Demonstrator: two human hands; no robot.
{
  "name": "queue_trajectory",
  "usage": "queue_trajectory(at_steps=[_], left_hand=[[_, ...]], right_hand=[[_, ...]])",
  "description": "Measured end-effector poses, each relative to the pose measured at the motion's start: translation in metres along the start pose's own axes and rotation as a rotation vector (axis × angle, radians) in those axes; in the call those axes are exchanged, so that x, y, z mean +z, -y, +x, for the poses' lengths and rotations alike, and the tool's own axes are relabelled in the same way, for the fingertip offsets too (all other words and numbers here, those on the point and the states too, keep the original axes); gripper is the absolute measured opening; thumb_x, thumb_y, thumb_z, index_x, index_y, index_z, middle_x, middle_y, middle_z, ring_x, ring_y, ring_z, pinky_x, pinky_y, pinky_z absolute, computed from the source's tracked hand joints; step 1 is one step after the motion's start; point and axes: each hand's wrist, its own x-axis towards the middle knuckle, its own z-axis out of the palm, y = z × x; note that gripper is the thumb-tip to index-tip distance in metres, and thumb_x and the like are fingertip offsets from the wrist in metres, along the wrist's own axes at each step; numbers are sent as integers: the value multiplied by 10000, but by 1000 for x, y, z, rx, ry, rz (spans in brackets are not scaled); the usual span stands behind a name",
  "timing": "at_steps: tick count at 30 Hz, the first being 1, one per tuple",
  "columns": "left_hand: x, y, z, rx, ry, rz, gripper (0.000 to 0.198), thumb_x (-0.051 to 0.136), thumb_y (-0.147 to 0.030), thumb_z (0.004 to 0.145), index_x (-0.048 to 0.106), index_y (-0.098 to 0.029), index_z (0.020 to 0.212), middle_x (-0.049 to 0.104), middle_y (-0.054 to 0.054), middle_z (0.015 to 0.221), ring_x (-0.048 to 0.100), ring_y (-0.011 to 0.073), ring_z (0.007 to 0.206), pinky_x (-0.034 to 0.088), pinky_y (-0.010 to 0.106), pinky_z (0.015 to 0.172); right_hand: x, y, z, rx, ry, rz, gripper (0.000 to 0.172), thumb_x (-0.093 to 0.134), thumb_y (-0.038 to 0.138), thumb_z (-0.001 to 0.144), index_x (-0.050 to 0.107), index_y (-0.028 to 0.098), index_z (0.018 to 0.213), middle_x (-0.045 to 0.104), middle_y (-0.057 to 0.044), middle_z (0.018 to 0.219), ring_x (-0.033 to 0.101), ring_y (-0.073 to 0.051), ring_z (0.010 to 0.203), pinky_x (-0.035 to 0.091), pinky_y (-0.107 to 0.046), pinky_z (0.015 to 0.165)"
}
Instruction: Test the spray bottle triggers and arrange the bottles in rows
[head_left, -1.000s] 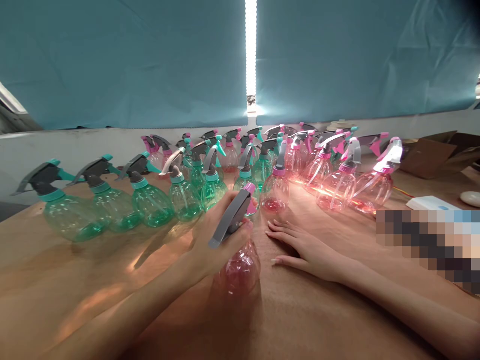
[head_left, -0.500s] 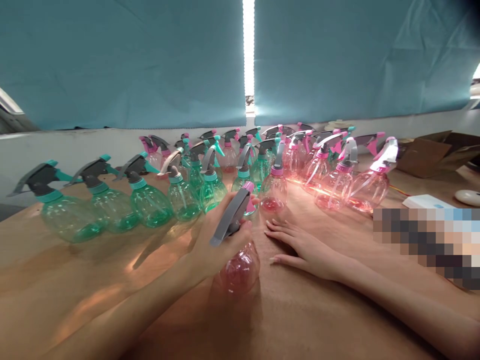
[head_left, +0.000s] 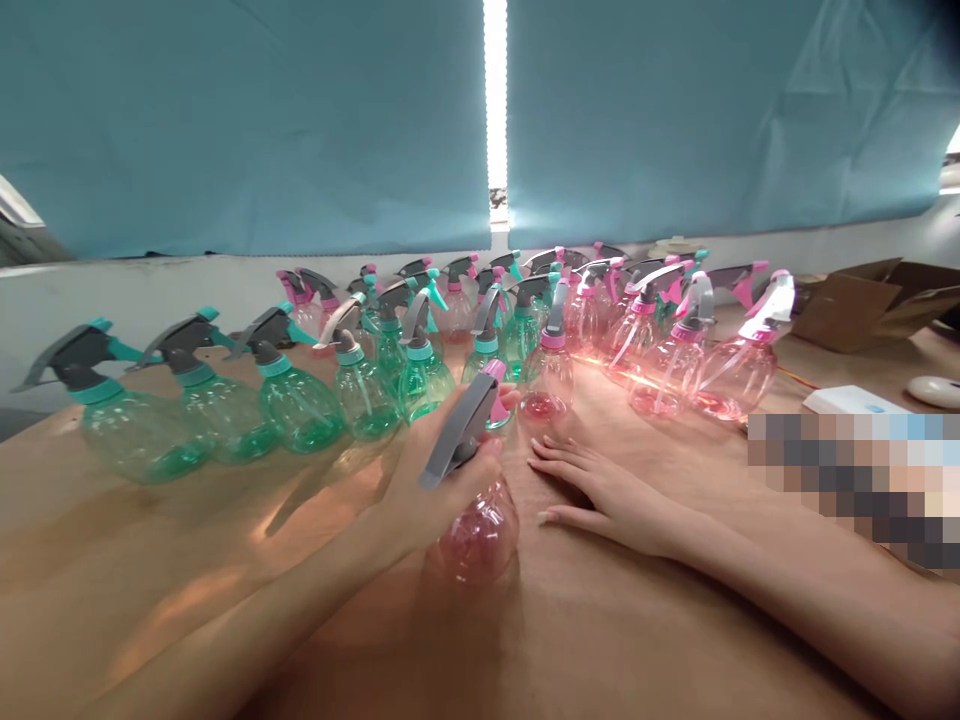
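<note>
My left hand (head_left: 427, 480) is wrapped round the neck of a pink spray bottle (head_left: 480, 530) with a grey trigger head (head_left: 459, 430); the bottle stands on the brown table (head_left: 615, 640) in front of me. My right hand (head_left: 592, 490) lies flat on the table just right of that bottle, fingers stretched out and apart, holding nothing. Behind both hands stand several green spray bottles (head_left: 296, 400) on the left and several pink spray bottles (head_left: 739, 370) on the right.
A blue curtain (head_left: 262, 120) hangs behind the table with a bright gap in it. At the far right lie a cardboard box (head_left: 862, 305), a white flat box (head_left: 851, 402), a white mouse-like object (head_left: 934, 390) and a blurred patch.
Barely anything has moved. The view has shifted slightly, and both hands keep their places.
</note>
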Motion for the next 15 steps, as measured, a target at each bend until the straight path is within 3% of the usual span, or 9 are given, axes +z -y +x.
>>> queue_trajectory(at_steps=[4,9,15], left_hand=[[0,1,0,9,-4,0,287,518,-228,833,621,-219,1101,405,-73,600,382,104,507,539,341,740],[3,1,0,20,-11,-13,250,501,-228,844,637,-207,1052,583,-19,755,469,108,568,539,329,756],[3,-1,-1,7,-11,-52,295,501,-227,839,603,-209,1115,492,-45,702,389,99,548,527,341,762]], right_hand=[[1,-1,0,6,6,-2,781,479,680,891,435,155,1467,347,-120,1559,281,-330,1448,226,-543,1187],[1,-2,0,-6,-15,12,753,503,668,886,442,192,1466,362,-107,1553,294,-335,1441,237,-550,1182],[1,-2,0,-9,1,-27,765,463,678,899,438,165,1465,347,-115,1556,290,-322,1445,243,-540,1182]])
